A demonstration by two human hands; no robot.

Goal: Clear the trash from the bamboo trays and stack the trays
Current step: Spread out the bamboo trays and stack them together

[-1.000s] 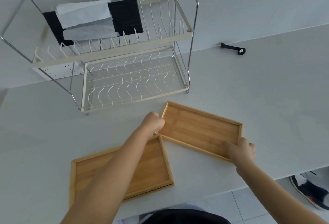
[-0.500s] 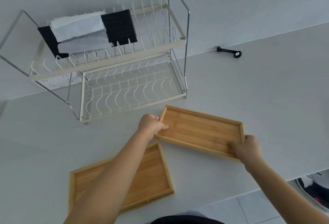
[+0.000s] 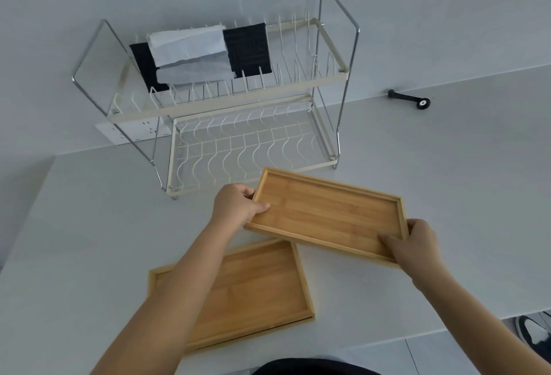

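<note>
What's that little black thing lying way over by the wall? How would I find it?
Start at the two-tier dish rack at the back of the white counter. Look right along the wall to a small black stick-shaped part lying alone. One end has a round wheel-like tip with a white centre; what it is I cannot tell.

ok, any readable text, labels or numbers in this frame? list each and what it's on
None readable.
Held bamboo tray: plain wood grain, no print or stamp.
Lower bamboo tray on the counter: no markings.
Dish rack, white cloth and black mat on it: no label visible.
Wall socket plate behind the rack: only slots, no legible text.
</note>
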